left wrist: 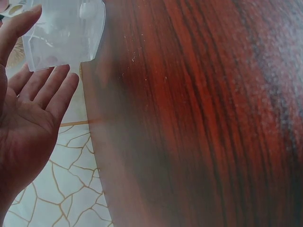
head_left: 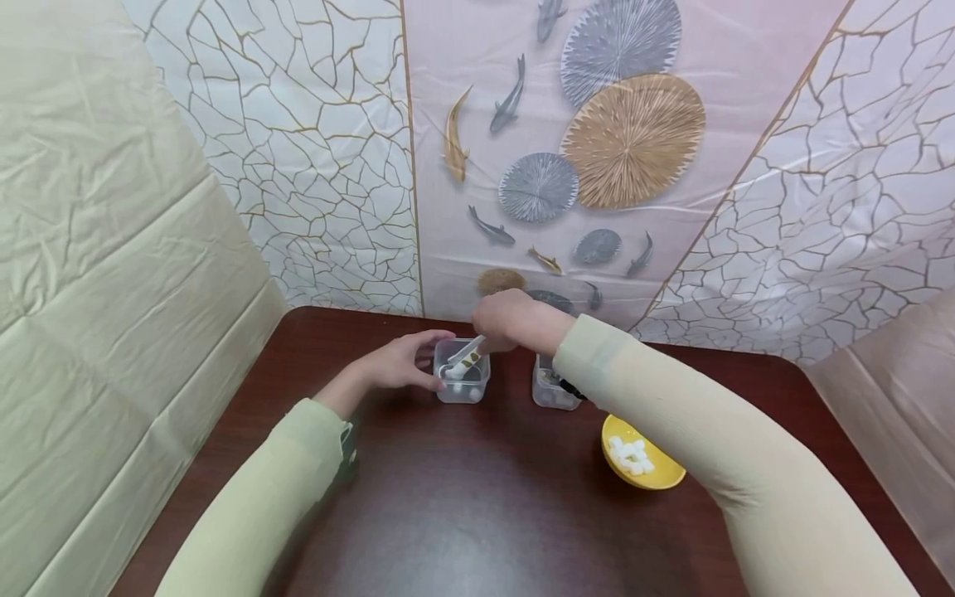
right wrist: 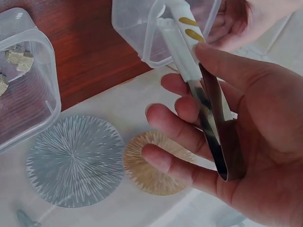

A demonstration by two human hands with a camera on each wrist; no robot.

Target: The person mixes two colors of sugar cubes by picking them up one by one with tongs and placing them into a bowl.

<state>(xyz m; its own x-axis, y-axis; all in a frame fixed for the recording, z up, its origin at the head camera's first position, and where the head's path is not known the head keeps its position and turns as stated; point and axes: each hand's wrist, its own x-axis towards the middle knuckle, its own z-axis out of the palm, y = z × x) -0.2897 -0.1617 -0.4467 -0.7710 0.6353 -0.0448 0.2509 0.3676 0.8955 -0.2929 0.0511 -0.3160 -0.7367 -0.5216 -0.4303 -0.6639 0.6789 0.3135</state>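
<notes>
Pale sleeves (head_left: 694,431) are seen nearest, towards the frame's bottom corners. At centre, white-tipped tongs (head_left: 466,361) are grasped by the right hand (head_left: 498,319), tips inside a clear container (head_left: 445,393) with white pieces (head_left: 475,394). Its left side is flanked by the left hand (head_left: 399,362), fingers extended. White pieces are apparently being picked or placed; controlled tips are probably called for next. Right of centre, a second container (head_left: 548,400) is seen; lower right, a yellow bowl (head_left: 660,479) is filled with similar pieces. No writing can be read.
</notes>
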